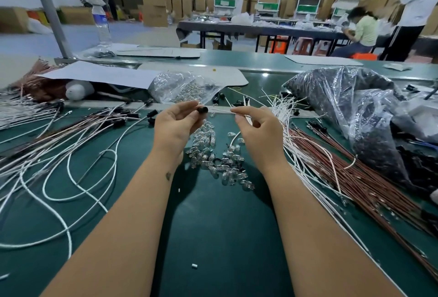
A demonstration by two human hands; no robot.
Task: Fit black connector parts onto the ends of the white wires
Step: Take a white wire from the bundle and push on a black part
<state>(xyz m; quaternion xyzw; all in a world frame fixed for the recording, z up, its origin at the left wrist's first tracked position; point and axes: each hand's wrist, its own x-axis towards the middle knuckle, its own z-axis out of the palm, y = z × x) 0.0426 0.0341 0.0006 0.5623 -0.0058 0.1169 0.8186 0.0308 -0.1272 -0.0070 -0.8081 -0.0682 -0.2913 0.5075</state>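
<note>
My left hand pinches a small black connector part between thumb and fingers, held above the green table. My right hand pinches a thin white wire whose end points left at the connector; the wire end and the connector are close together, and I cannot tell if they touch. A bundle of loose white wires lies just right of my right hand. Finished white wires with black ends spread over the left of the table.
A pile of small clear glass bulbs lies under my hands. A clear bag of bulbs sits behind, a plastic bag of black parts to the right. Red-brown wires run along the right. A water bottle stands far left.
</note>
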